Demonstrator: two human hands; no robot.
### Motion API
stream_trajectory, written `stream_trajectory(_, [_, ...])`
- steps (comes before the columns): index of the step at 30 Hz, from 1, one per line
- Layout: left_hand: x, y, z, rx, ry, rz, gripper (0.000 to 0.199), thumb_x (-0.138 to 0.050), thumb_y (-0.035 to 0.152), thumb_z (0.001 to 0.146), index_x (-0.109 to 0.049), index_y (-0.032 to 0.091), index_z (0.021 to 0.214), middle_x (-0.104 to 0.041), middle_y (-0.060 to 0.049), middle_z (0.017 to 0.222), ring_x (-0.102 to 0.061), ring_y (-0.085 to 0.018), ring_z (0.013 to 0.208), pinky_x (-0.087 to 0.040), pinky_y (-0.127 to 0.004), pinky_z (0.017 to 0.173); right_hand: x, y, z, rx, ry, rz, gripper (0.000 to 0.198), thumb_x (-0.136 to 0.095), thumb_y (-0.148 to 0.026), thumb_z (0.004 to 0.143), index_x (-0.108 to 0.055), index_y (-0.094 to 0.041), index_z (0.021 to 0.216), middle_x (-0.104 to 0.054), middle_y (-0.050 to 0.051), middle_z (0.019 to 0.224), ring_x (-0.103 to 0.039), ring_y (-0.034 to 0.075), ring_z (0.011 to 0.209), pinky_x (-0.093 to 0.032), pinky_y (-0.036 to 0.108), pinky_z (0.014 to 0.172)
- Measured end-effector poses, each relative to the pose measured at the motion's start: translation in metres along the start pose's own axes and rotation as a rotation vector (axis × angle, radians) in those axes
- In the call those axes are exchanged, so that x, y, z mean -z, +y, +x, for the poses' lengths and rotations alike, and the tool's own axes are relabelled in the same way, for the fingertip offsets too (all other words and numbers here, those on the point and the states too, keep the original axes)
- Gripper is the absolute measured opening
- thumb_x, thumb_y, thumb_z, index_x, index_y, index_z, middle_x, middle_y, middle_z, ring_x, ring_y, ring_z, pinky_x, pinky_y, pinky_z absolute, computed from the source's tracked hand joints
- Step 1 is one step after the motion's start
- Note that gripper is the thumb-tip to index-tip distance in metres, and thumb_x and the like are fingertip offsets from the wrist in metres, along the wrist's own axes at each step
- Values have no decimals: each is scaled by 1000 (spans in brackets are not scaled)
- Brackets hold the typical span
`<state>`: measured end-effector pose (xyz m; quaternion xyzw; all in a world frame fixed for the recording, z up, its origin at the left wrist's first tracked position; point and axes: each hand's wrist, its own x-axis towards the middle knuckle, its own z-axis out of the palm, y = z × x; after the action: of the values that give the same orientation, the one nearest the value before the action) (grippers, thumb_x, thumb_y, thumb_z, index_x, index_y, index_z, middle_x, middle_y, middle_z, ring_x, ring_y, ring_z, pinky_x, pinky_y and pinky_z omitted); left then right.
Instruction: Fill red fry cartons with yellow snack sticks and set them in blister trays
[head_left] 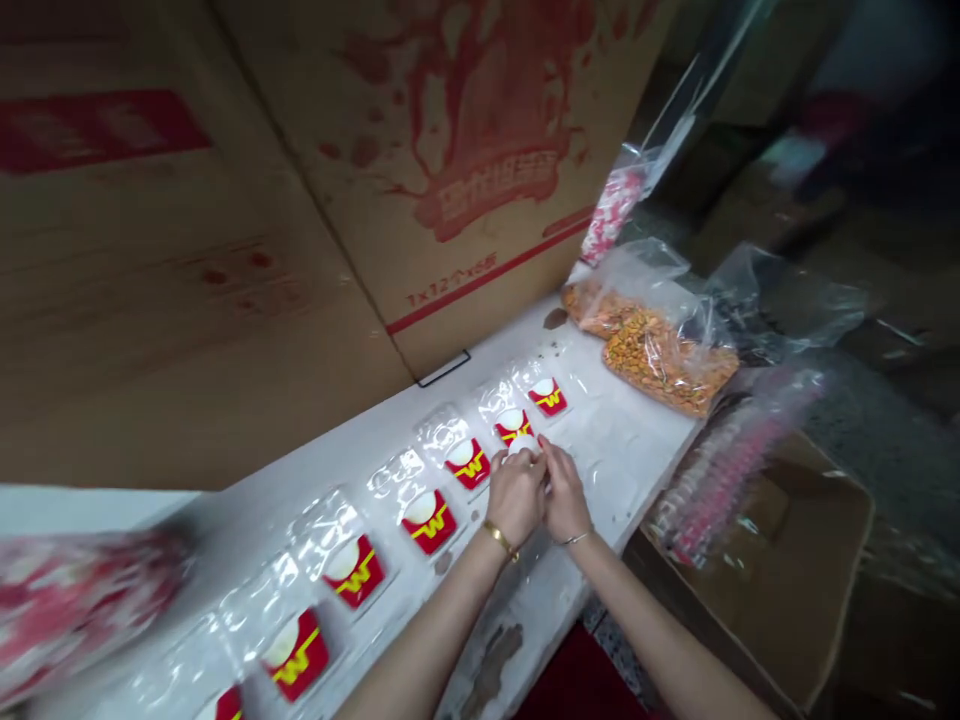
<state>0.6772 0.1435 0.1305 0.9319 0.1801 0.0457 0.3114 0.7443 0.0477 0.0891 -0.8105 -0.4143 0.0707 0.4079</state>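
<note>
Over table | left hand, right hand | grip narrow, seemingly on white piece

Seven red pieces lie flat in a slanting row, near the cardboard box and along its foot. Most show a rounded white top and a yellow mark like the letter W. Clear plastic packs go with them, extending toward the box. Farther from the box than this row, a white piece is partly hidden by the fingers.
</note>
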Motion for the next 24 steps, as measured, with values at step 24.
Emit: stream_trajectory(24, [-126,-6,303,-181,-373,261,15,-62,20,71,-68,20,84,-60,-8,93,-51,-26,96,-29,-45,88,57,229,146,-384,-319,-517,84,-58,-43,78,-18,-10,144,-15,27,147,-13,38,136,-21,53,105])
